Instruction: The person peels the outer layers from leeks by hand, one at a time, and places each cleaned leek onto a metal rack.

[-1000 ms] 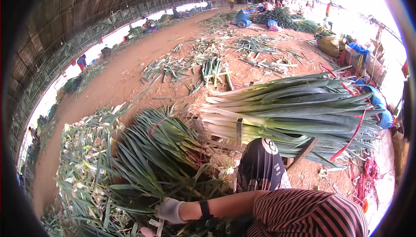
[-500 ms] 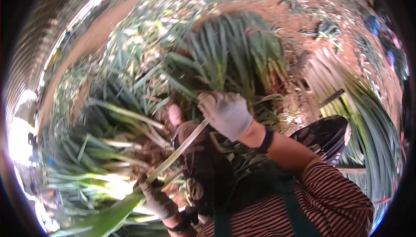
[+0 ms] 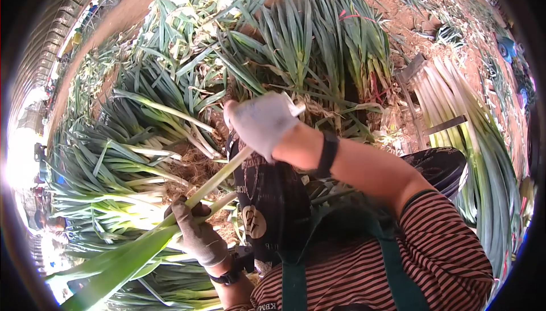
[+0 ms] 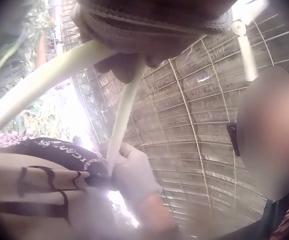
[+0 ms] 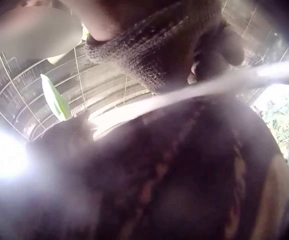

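Observation:
In the head view my left hand (image 3: pixel 199 234), in a dirty work glove, grips a long green onion (image 3: pixel 222 166) at the lower left. Its broad green leaves (image 3: pixel 119 260) trail toward the bottom left corner. The pale shaft runs up to my right hand (image 3: pixel 264 120), whose white-gloved fingers curl round its far end over my knee. A white scrap (image 3: pixel 297 107) sticks out beyond that hand. Two pale stalks leave the left hand in the left wrist view, and the right hand (image 4: pixel 137 172) pinches the thinner stalk (image 4: pixel 122 125). A blurred white strip (image 5: pixel 134 110) passes beneath the right glove (image 5: pixel 159 50).
Rooted green onions (image 3: pixel 136 180) lie heaped on the left. Ahead, a bunch (image 3: pixel 341 44) carries a red tie, with leaf litter (image 3: pixel 187 4) beside it. To the right, white-stemmed onions (image 3: pixel 478 135) rest on a rack with a metal upright (image 3: pixel 446 124).
The view has swung down and left, bringing both hands and the held onion into sight. Over the last half second my right hand has shifted left and slightly up along the knee.

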`<state>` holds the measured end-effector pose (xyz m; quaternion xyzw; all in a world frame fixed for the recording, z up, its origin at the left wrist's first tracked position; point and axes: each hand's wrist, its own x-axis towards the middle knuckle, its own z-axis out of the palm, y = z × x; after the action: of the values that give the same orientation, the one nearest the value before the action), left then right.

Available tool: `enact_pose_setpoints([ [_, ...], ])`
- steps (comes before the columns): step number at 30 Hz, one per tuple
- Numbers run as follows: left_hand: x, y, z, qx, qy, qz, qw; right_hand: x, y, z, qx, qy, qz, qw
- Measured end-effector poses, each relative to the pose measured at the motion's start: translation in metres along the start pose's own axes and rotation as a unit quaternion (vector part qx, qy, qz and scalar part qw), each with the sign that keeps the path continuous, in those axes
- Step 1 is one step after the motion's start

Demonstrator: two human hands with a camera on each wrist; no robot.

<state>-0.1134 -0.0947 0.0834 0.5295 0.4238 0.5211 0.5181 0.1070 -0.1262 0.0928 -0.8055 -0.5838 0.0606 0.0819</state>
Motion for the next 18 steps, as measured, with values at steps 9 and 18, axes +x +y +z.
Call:
enact_pose_setpoints([
  [9,-0.007,0.000,-0.009,-0.011,0.007,-0.015,1.000,-0.016,0.016,0.016,-0.060,0.330,-0.056,0.940],
  [18,0.002,-0.008,-0.016,-0.034,-0.055,-0.021,0.998,-0.006,-0.020,0.026,-0.052,0.202,-0.047,0.977],
])
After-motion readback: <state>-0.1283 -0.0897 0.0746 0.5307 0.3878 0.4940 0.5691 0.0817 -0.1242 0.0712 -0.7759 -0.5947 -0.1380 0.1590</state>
